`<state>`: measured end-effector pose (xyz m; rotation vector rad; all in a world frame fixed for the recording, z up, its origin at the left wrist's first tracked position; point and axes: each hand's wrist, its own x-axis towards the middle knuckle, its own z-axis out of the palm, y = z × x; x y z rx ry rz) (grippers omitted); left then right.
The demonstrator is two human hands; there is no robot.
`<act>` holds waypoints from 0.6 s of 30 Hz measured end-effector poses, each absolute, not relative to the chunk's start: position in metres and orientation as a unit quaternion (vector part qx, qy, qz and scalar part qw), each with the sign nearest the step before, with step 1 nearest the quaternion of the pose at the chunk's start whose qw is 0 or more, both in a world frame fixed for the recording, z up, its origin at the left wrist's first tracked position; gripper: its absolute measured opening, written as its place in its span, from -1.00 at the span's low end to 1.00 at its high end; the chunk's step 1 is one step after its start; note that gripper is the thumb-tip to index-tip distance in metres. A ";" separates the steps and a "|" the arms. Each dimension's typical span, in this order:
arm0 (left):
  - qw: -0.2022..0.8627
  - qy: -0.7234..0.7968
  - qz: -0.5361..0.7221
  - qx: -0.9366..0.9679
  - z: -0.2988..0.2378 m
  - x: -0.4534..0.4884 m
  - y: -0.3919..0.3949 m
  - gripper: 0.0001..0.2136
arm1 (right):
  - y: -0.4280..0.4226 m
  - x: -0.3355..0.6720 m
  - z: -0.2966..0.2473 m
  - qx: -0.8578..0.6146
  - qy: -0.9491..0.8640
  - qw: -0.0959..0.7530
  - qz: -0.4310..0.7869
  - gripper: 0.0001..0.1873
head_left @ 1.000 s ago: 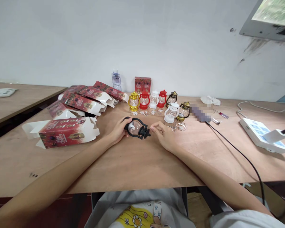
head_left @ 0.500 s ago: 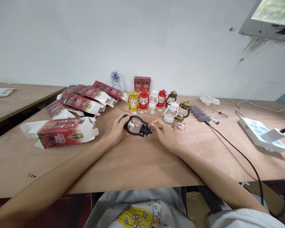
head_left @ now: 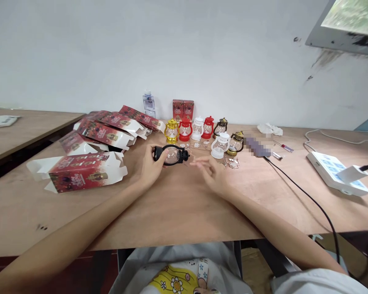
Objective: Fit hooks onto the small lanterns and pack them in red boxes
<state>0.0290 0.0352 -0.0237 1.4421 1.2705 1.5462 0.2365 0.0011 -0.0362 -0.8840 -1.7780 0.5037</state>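
Note:
My left hand is wrapped around the dark base of a small black lantern with a clear globe. The lantern is tipped on its side above the table, its top pointing right. My right hand is just right of that top and apart from it, fingers stretched out and slightly bent. A thin wire shows faintly by the lantern's top; what it belongs to is unclear. Behind are a gold lantern, a red lantern and several more. Nearest my right hand are a white lantern and small wire pieces.
Opened red printed boxes lie on the left of the wooden table. Two small red boxes and a clear bottle stand by the wall. At right are a screwdriver, a black cable and a white power strip.
The black lantern has moved slightly left and up and been turned, with my left hand now further over its base. My right hand has come away from its top, fingers loosened.

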 end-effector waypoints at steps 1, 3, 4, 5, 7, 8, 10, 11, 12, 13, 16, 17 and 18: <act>0.336 0.482 0.600 0.543 -0.026 0.029 0.037 -0.73 | -0.006 0.234 -0.036 -0.305 -0.796 0.490 0.184 -0.80; 0.357 0.464 0.618 0.525 -0.029 0.029 0.039 -0.70 | -0.017 0.228 -0.037 -0.164 -0.871 0.441 0.143 -0.75; 0.375 0.454 0.626 0.512 -0.030 0.030 0.040 -0.69 | -0.021 0.225 -0.039 -0.119 -0.881 0.440 0.126 -0.72; 0.399 0.443 0.631 0.496 -0.030 0.031 0.041 -0.68 | -0.023 0.222 -0.040 -0.102 -0.877 0.457 0.110 -0.70; 0.455 0.422 0.632 0.464 -0.028 0.033 0.040 -0.67 | -0.021 0.219 -0.043 -0.156 -0.831 0.527 0.084 -0.66; 0.480 0.411 0.629 0.453 -0.026 0.035 0.038 -0.67 | -0.018 0.219 -0.043 -0.208 -0.792 0.569 0.080 -0.65; 0.520 0.390 0.612 0.450 -0.024 0.037 0.034 -0.66 | -0.008 0.222 -0.043 -0.313 -0.696 0.636 0.114 -0.60; 0.534 0.381 0.600 0.458 -0.023 0.038 0.032 -0.65 | -0.003 0.223 -0.042 -0.351 -0.652 0.654 0.155 -0.57; 0.544 0.372 0.588 0.469 -0.023 0.039 0.029 -0.64 | 0.002 0.225 -0.041 -0.376 -0.616 0.660 0.209 -0.54; 0.551 0.365 0.576 0.481 -0.023 0.040 0.027 -0.63 | 0.007 0.227 -0.041 -0.387 -0.590 0.654 0.272 -0.51; 0.544 0.357 0.539 0.535 -0.028 0.040 0.023 -0.62 | 0.015 0.228 -0.043 -0.360 -0.548 0.587 0.475 -0.47; 0.530 0.359 0.526 0.560 -0.029 0.039 0.023 -0.63 | 0.016 0.227 -0.044 -0.338 -0.542 0.557 0.531 -0.46; 0.510 0.362 0.515 0.585 -0.030 0.039 0.022 -0.64 | 0.016 0.226 -0.045 -0.316 -0.536 0.530 0.576 -0.46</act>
